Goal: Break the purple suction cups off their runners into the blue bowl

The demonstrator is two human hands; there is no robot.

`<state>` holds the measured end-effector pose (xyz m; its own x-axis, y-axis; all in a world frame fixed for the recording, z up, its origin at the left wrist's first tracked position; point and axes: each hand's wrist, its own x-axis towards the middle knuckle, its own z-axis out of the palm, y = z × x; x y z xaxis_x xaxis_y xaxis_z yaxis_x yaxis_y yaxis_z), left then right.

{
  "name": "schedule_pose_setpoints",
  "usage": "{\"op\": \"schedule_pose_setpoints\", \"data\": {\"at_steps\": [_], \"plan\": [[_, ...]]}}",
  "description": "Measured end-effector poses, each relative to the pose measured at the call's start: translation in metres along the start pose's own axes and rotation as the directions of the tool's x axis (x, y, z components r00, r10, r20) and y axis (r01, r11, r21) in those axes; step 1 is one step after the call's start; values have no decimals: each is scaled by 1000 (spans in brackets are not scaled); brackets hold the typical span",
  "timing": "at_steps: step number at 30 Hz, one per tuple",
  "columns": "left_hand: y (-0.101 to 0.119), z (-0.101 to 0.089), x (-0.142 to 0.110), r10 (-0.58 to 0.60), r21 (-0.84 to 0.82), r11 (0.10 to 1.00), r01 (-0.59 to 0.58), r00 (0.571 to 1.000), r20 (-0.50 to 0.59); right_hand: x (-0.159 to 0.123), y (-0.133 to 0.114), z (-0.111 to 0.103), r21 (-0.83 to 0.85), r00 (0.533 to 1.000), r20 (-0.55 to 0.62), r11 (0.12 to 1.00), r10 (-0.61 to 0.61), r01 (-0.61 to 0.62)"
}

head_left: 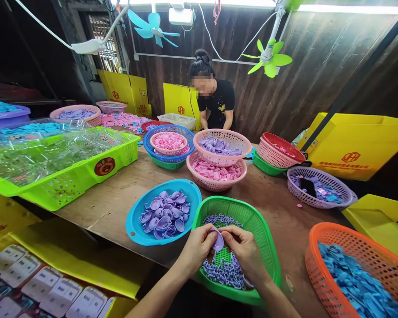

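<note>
Above the green basket (272,247), my left hand (202,245) pinches a small purple oval plastic piece (218,242) between thumb and fingers. At the piece's upper right edge, my right hand (242,247) has its thumb and forefinger pressed together; any smaller part between them is hidden. Short purple plastic chains (223,269) lie in the green basket, below and behind my hands. A blue basin (132,225) to the left holds a heap of similar purple oval pieces (166,214). Another purple piece shows partly beside my right wrist.
An orange basket (313,260) of blue parts stands at right, near a lilac basket (345,194) with a phone (308,187) in it. Stacked pink baskets (215,159) stand ahead. A green crate (63,190) of clear packaging is at left. Across the table sits a co-worker (219,99).
</note>
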<state>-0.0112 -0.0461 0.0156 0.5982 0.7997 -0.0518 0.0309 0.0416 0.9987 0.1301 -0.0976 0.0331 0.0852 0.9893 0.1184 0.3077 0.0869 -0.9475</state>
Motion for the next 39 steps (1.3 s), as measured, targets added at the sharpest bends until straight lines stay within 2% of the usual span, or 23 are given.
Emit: {"op": "schedule_pose_setpoints", "data": {"at_steps": [4,8,11,16,26,28,34,36,39], "plan": [[4,4,-5,62,200,978,-50,997,-51,-1,-9,-4,-79,1000,11,997,-14,15],[10,7,-8,195,440,891,-109,969,-155,-6,-18,-6,-193,989,-135,981,-56,29],[13,9,-9,258,560,820,-118,950,-176,-9,-22,-1,-264,979,-158,961,-130,85],[14,12,-9,261,611,784,-110,951,-164,-9,-22,12,-345,963,-136,923,-231,173],[13,11,-11,283,678,728,-98,945,-167,-8,-21,15,-378,957,-170,912,-235,157],[9,12,-11,295,725,684,-82,940,-172,-9,-20,17,-410,953,-180,899,-244,153],[-1,15,-11,367,887,460,-45,919,-143,-8,-20,25,-568,938,-182,810,-296,146],[-4,16,-11,377,898,437,-47,916,-136,-8,-21,29,-587,938,-179,798,-297,141],[-7,17,-11,367,889,456,-40,919,-147,-5,-24,32,-571,943,-188,812,-275,123]]}}
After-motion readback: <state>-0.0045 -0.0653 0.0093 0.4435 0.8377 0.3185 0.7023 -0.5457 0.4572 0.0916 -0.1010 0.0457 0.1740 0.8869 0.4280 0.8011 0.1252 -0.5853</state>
